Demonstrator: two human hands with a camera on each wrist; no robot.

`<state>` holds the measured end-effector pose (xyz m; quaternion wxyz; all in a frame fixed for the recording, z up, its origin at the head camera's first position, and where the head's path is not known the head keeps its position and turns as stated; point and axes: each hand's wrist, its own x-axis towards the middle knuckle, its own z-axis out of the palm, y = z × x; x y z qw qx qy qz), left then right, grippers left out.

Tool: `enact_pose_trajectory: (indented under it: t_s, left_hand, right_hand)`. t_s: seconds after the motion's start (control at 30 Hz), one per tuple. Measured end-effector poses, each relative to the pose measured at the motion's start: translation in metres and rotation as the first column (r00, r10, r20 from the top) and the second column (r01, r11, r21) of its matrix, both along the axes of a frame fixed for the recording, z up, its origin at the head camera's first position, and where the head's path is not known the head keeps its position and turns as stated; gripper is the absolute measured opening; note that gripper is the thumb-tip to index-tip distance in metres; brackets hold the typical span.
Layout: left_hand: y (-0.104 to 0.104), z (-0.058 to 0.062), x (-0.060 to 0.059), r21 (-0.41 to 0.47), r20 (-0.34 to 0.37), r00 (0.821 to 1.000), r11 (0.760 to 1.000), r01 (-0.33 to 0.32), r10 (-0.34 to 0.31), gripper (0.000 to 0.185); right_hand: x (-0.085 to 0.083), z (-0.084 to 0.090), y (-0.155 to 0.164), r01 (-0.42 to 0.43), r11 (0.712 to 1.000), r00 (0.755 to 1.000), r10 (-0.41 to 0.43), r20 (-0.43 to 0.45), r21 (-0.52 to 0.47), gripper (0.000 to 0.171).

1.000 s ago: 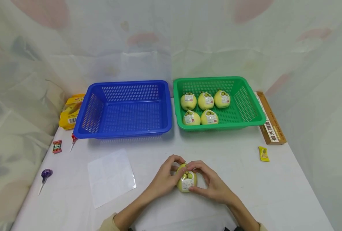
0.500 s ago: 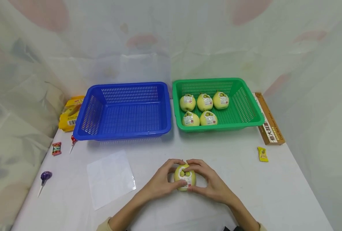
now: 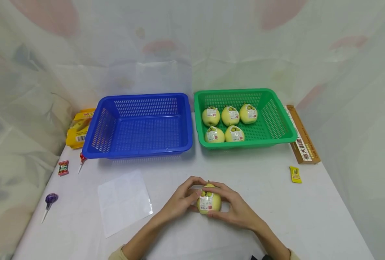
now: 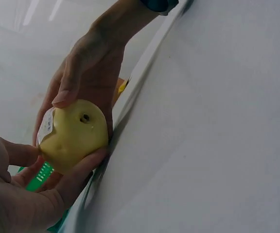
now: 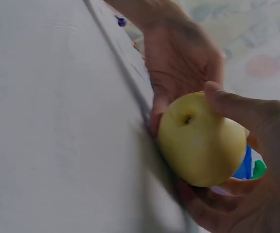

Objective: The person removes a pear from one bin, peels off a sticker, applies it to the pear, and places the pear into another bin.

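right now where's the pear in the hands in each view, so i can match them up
Head: the held pear sits low at centre, between the left hand and the right hand.
Left wrist: the held pear lies left of centre, underside toward the camera.
Right wrist: the held pear lies right of centre, underside showing.
Shared landmark: the white table, in all three views.
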<state>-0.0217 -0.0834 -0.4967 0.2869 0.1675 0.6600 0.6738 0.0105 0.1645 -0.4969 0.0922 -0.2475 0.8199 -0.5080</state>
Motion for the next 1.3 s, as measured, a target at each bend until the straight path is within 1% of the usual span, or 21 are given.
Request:
enact_pose_trajectory:
  t_s: [0.07,0.13,0.17,0.23,0.27,0.33,0.37,0.43,0.47,0.53,0.6,0.67,0.77,0.87,0.9,0.97,1.03,1.17,1.3]
  left_hand:
    - [0.001,0.003,-0.001,0.008,-0.012,1.0,1.0,-0.024,0.024,0.037]
    - [0.001,0.006,-0.004,0.046,-0.022,0.999,0.998,-0.044,0.045,0.038]
    - [0.001,0.009,-0.006,0.069,-0.026,0.998,0.996,-0.054,0.056,0.038]
    - [0.001,0.013,-0.012,0.111,-0.041,0.996,0.991,-0.068,0.073,0.039]
    - [0.0,0.015,-0.015,0.123,-0.06,0.995,0.99,-0.075,0.082,0.04]
    - [-0.001,0.019,-0.022,0.11,-0.116,0.988,0.99,-0.086,0.099,0.043]
    - [-0.002,0.021,-0.025,0.092,-0.151,0.983,0.992,-0.089,0.103,0.045]
    - [-0.003,0.023,-0.031,0.047,-0.224,0.969,0.994,-0.096,0.104,0.049]
    - [-0.003,0.024,-0.034,0.021,-0.255,0.961,0.995,-0.102,0.104,0.051]
    - [-0.002,0.025,-0.039,-0.041,-0.3,0.949,0.993,-0.114,0.097,0.055]
    - [0.0,0.026,-0.042,-0.106,-0.322,0.942,0.985,-0.133,0.093,0.06]
    - [0.002,0.027,-0.044,-0.154,-0.332,0.939,0.977,-0.145,0.087,0.065]
    - [0.006,0.026,-0.047,-0.188,-0.333,0.939,0.97,-0.154,0.085,0.069]
    - [0.008,0.025,-0.05,-0.18,-0.337,0.938,0.972,-0.149,0.081,0.071]
    - [0.008,0.025,-0.05,-0.18,-0.336,0.938,0.973,-0.148,0.08,0.072]
    - [0.008,0.025,-0.051,-0.177,-0.337,0.938,0.974,-0.143,0.077,0.072]
    - [0.009,0.024,-0.052,-0.171,-0.341,0.937,0.976,-0.137,0.072,0.072]
    - [0.009,0.023,-0.054,-0.162,-0.348,0.935,0.979,-0.126,0.063,0.072]
    - [0.008,0.022,-0.055,-0.157,-0.356,0.933,0.98,-0.12,0.057,0.072]
  right_hand:
    - [-0.005,0.006,0.003,-0.019,0.999,0.998,0.021,0.063,-0.027,0.065]
    - [-0.014,0.016,0.01,-0.039,0.996,0.99,0.049,0.133,-0.076,0.065]
    - [-0.02,0.023,0.015,-0.049,0.993,0.986,0.065,0.152,-0.106,0.066]
    - [-0.037,0.04,0.03,-0.071,0.988,0.987,0.09,0.132,-0.14,0.067]
    - [-0.047,0.051,0.038,-0.086,0.984,0.989,0.103,0.103,-0.156,0.067]
    - [-0.072,0.073,0.058,-0.111,0.977,0.993,0.117,0.026,-0.181,0.068]
    - [-0.086,0.084,0.069,-0.119,0.975,0.993,0.119,-0.011,-0.19,0.067]
    - [-0.115,0.105,0.091,-0.111,0.978,0.993,0.105,-0.045,-0.175,0.067]
    - [-0.13,0.115,0.102,-0.096,0.983,0.995,0.091,-0.044,-0.153,0.067]
    - [-0.158,0.129,0.122,-0.061,0.994,0.998,0.06,-0.009,-0.089,0.066]
    - [-0.184,0.135,0.139,-0.031,0.999,0.998,0.031,0.059,0.013,0.065]
    - [-0.206,0.135,0.154,-0.03,0.993,0.987,0.011,0.161,0.117,0.066]
    - [-0.23,0.125,0.168,-0.094,0.967,0.944,0.011,0.33,0.237,0.069]
    - [-0.245,0.112,0.174,-0.169,0.942,0.894,0.023,0.447,0.29,0.072]
    - [-0.248,0.108,0.174,-0.188,0.936,0.886,0.031,0.463,0.298,0.073]
    - [-0.253,0.101,0.175,-0.209,0.923,0.883,0.036,0.468,0.323,0.075]
    - [-0.257,0.095,0.176,-0.216,0.915,0.886,0.038,0.463,0.34,0.076]
    - [-0.259,0.085,0.178,-0.233,0.912,0.884,0.054,0.464,0.338,0.074]
    - [-0.256,0.081,0.177,-0.253,0.893,0.905,0.083,0.418,0.371,0.075]
